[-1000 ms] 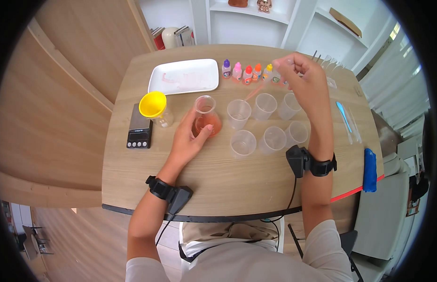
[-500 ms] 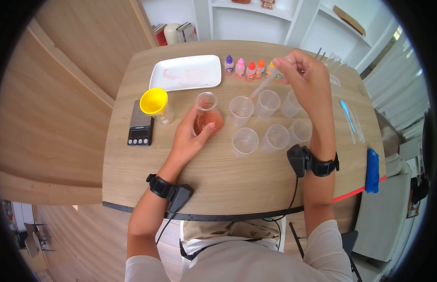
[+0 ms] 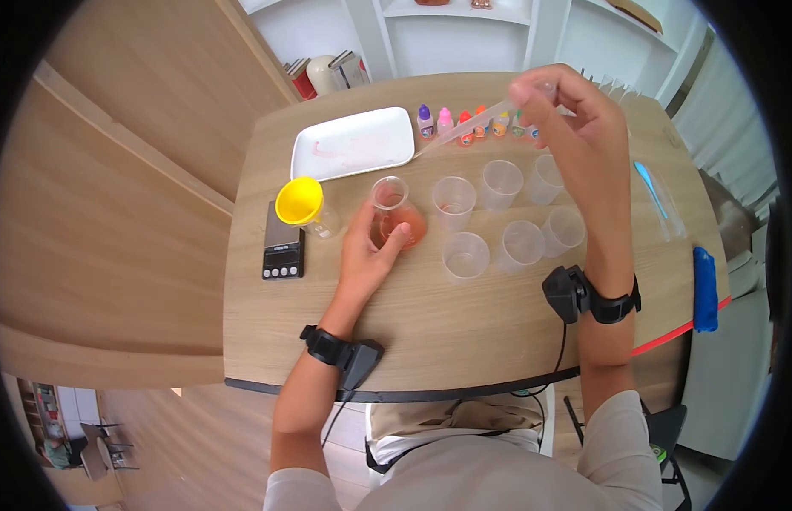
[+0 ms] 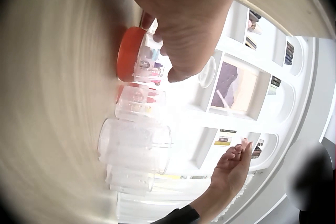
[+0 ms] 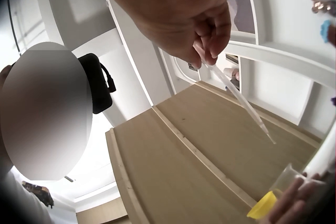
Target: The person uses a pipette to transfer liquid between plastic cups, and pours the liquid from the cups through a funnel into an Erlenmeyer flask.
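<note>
Left hand [image 3: 370, 255] curled round a clear conical flask [image 3: 411, 226]; right hand [image 3: 576, 119] pinched a translucent plastic pipette [image 3: 473, 124], likely soft, best held high.

On the table [image 3: 464, 341], a tray [image 3: 349, 155] lies at the back left, with a row of bottles [image 3: 501, 128] to its right. Before the bottles stand six cups [image 3: 522, 244] in two rows of three. Left of the cups is a flask [image 3: 396, 211], in the left hand [image 3: 370, 255]. Farther left lies a scale [image 3: 284, 243], a container [image 3: 328, 226] just beside it with a funnel [image 3: 300, 200] on top (whether the two touch is hard to tell). The right hand [image 3: 588, 128] holds a dropper [image 3: 477, 125] above the table, pointing left. A stick [image 3: 650, 189] lies right of the cups; a cloth [image 3: 705, 289] sits nearer, along the right edge.
</note>
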